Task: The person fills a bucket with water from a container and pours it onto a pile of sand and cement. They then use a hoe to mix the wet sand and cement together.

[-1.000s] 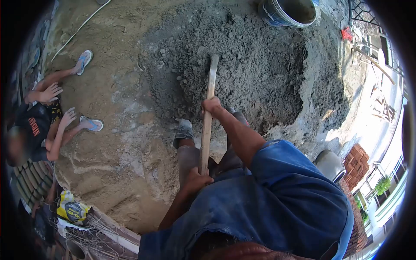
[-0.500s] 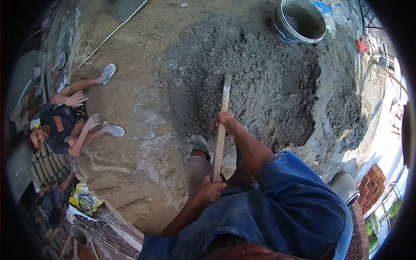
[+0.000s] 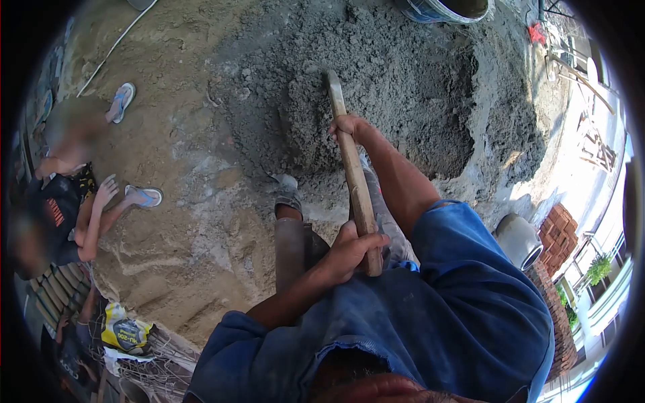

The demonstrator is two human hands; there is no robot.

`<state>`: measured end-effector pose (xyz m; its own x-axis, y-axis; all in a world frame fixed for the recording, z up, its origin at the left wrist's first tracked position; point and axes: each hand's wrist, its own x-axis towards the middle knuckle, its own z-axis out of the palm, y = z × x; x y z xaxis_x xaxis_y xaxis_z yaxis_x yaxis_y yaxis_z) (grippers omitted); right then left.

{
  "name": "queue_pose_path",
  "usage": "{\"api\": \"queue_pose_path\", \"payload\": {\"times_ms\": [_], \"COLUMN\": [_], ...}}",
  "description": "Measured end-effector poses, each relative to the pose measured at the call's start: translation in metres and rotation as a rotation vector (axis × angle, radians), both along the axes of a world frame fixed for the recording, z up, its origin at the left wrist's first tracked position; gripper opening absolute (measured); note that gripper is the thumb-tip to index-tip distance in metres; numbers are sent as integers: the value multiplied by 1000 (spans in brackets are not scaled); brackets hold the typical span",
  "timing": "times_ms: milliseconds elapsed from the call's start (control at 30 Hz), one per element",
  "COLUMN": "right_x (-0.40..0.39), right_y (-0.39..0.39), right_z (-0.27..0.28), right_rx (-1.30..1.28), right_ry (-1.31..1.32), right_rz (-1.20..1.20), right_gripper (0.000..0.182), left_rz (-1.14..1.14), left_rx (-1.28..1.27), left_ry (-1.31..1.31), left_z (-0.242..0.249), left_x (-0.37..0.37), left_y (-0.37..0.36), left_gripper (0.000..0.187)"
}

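A long wooden tool handle [image 3: 355,174] slants from near my waist up into a heap of wet grey mortar [image 3: 390,74]. Its far end meets the mortar, and any blade there is hidden. My right hand [image 3: 351,127] is wrapped round the handle's upper part, close over the mortar. Lower down, my left hand [image 3: 353,250] grips the handle near its butt end, in front of my blue shirt [image 3: 484,269]. Below the heap stands my booted foot [image 3: 287,191].
A bucket [image 3: 437,10] stands at the top edge. On the left sits a person in blue sandals [image 3: 144,196], near a yellow cement bag [image 3: 125,329]. A pale cable [image 3: 114,50] lies on the ground. A rounded grey container [image 3: 517,238] and stacked bricks [image 3: 557,232] are at right.
The handle has swung from leaning right to leaning left at its far end. My left hand has shifted right with the butt end. The surroundings have shifted up and left in view.
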<state>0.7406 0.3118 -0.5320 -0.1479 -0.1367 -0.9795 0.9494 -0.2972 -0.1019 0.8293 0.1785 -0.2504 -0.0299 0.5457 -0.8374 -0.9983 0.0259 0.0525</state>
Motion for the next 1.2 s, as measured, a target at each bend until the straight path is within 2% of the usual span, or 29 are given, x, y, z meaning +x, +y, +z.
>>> {"api": "queue_pose_path", "payload": {"times_ms": [67, 133, 167, 267, 333, 400, 467, 533, 567, 600, 667, 733, 800, 867, 900, 933, 1033, 1133, 1167, 1200], "right_x": [2, 2, 0, 17, 20, 25, 37, 55, 51, 49, 58, 66, 84, 97, 105, 111, 119, 112, 109, 114], "right_y": [-10, -21, -27, -51, -64, -72, -75, -71, -72, -72, -78, -83, -91, -99, -105, -111, -120, -117, -118, -110], "right_z": [-7, -2, 19, 15, 48, 72, 70, 48, 68, 89, 124, 155, 184, 229, 256, 275, 287, 284, 291, 267], "right_rx": [18, 217, 324, 381, 403, 395, 405, 402, 411, 390, 380, 338, 391, 393, 381, 365, 405, 437, 473, 448], "right_ry": [12, 68, 69, 47, 87, 101, 93, 125, 145, 147, 163, 200, 206, 219, 251, 278, 257, 188, 189, 221], "right_rz": [54, 199, 211, 212, 252, 236, 223, 211, 210, 219, 224, 180, 173, 246, 208, 169, 99, 136, 161, 65], "right_gripper": [11, 18, 25, 25, 28, 21, 29, 24, 24, 23, 22, 21, 28, 32, 32, 31, 31, 28, 26, 21], "left_rz": [9, 15, 32, -35, -72, -93, -124, -247, -338, -337, -136, 95, 76, 31, 66, 137, 508, 575, 559, 467], "left_rx": [26, 31, 38, 25, 27, 64, 105, 106, 148, 152, 29, 12, -111, -69, -13, -15, -1, 35, 31, 70], "left_ry": [-13, -49, -39, -14, 36, 39, 48, 234, 289, 306, 403, 253, 316, 388, 472, 620, 994, 1222, 1226, 1321], "left_z": [-2, -3, -5, -14, -21, -23, -28, -35, -37, -39, -42, -47, -46, -27, -3, 16, 101, 167, 177, 180], "left_x": [-1, -3, -3, 2, 10, 9, 6, 0, -9, -17, -35, -63, -97, -158, -204, -254, -387, -420, -409, -389], "left_y": [-18, -33, -41, -69, -84, -94, -101, -111, -121, -134, -164, -201, -228, -236, -234, -229, -219, -232, -240, -250], "left_gripper": [30, 34, 34, 36, 36, 37, 37, 40, 41, 41, 38, 37, 43, 52, 60, 62, 60, 56, 56, 56]}}
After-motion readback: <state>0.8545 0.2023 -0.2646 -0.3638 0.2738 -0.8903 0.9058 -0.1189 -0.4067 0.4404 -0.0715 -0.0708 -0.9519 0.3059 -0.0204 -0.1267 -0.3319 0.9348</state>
